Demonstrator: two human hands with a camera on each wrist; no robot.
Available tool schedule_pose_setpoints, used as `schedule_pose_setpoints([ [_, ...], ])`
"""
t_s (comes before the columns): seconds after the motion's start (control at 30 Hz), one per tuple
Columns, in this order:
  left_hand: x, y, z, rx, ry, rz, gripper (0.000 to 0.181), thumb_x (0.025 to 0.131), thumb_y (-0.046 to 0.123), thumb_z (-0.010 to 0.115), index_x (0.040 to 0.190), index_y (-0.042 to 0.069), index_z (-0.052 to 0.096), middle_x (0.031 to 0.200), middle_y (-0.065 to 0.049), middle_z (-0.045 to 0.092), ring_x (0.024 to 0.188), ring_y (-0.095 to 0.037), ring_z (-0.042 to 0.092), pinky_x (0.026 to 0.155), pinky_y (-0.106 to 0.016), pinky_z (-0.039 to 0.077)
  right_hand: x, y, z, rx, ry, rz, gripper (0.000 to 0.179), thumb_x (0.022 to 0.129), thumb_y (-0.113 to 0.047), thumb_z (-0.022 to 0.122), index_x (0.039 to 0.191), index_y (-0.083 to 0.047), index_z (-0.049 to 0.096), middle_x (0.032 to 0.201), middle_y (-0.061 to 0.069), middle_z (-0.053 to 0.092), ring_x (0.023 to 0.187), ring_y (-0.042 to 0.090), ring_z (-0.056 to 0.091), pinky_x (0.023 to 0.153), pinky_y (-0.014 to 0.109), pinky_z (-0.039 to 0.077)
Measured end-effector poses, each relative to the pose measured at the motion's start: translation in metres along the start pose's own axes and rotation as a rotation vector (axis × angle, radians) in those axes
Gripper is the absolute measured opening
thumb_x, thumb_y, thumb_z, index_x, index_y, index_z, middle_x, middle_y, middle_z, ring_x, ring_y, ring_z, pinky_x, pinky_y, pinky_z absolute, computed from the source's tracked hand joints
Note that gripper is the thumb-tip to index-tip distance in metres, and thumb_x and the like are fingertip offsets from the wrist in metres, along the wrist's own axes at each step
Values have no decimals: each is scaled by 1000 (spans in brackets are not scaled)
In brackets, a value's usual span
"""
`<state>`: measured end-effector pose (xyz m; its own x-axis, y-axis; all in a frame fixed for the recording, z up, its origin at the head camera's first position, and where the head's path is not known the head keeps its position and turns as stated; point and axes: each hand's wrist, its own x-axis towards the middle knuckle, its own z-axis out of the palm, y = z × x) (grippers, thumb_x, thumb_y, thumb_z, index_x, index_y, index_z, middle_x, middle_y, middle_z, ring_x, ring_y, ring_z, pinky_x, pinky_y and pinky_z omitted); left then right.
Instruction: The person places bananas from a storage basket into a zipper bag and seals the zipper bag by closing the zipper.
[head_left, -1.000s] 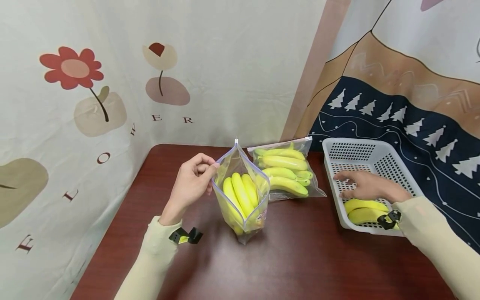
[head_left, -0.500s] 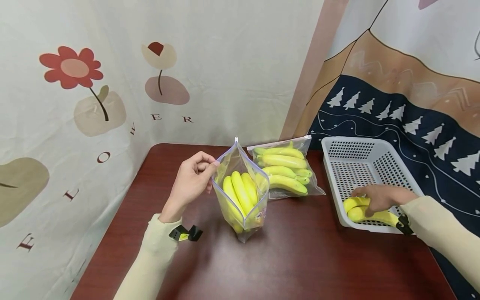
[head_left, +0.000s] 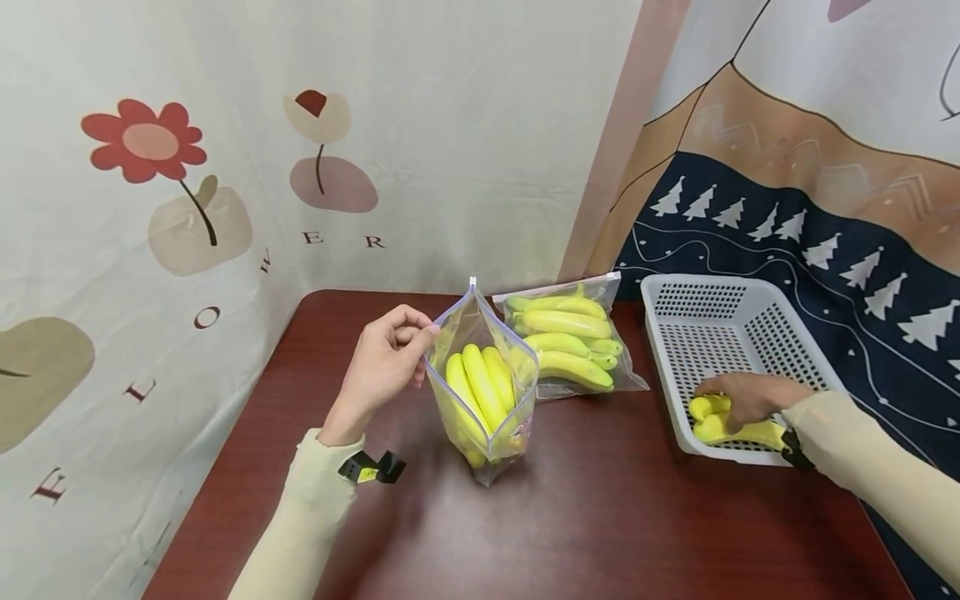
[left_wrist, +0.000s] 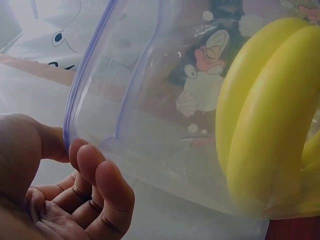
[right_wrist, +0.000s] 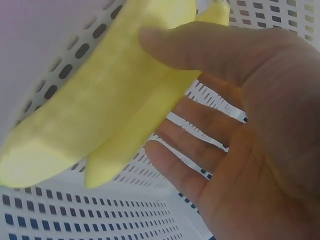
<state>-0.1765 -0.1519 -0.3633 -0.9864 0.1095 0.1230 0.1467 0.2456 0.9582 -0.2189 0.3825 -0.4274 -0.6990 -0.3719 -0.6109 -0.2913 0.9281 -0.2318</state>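
My left hand (head_left: pixel 382 358) pinches the purple-edged rim of a clear zip bag (left_wrist: pixel 165 110) between thumb and fingertips. The bag stands upright with its mouth spread, and several yellow bananas (head_left: pixel 483 387) are inside. My right hand (head_left: pixel 750 398) reaches into a grey perforated basket (head_left: pixel 663 333) on the right. Two bananas (right_wrist: pixel 115 80) lie side by side there. In the right wrist view the thumb presses on the nearer banana, while the fingers curl under the far side of the other, so the hand grips the pair. Part of both is hidden by the hand in the head view.
Just behind the open bag, a second zip bag (head_left: pixel 628 371) full of bananas lies on the dark red table (head_left: pixel 600 517), its slider at the back right corner. Printed curtains (head_left: pixel 480 125) hang along the back and left of the table.
My right hand has come down from above the basket's middle onto the two bananas and taken hold of them, shifting them slightly. The left hand and open bag have stayed put.
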Motion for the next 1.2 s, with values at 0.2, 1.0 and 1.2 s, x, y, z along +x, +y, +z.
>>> schedule_pose_setpoints([
  [0.2,-1,0,-1,-10,2,-6,15,100,21,66,102,7,61,58,-6,55,46,-18,51,47,-33,53,5,2,-2,-53,20,-55,67,70,-6,87,133,-1,62,128,21,65,110,35,60,95,59,54],
  [1.0,-4,0,-1,-11,-5,2,16,100,23,67,102,8,61,58,-8,54,48,-26,52,46,-32,51,-6,8,-15,126,185,-18,33,88,-20,79,116,-14,64,111,14,69,96,26,65,76,39,55],
  [1.2,-6,1,-2,2,5,7,16,100,23,67,102,8,62,58,-8,54,46,-19,51,45,-33,51,-15,4,-25,147,330,-13,42,93,-30,76,125,-7,62,106,12,69,90,23,64,70,34,53],
])
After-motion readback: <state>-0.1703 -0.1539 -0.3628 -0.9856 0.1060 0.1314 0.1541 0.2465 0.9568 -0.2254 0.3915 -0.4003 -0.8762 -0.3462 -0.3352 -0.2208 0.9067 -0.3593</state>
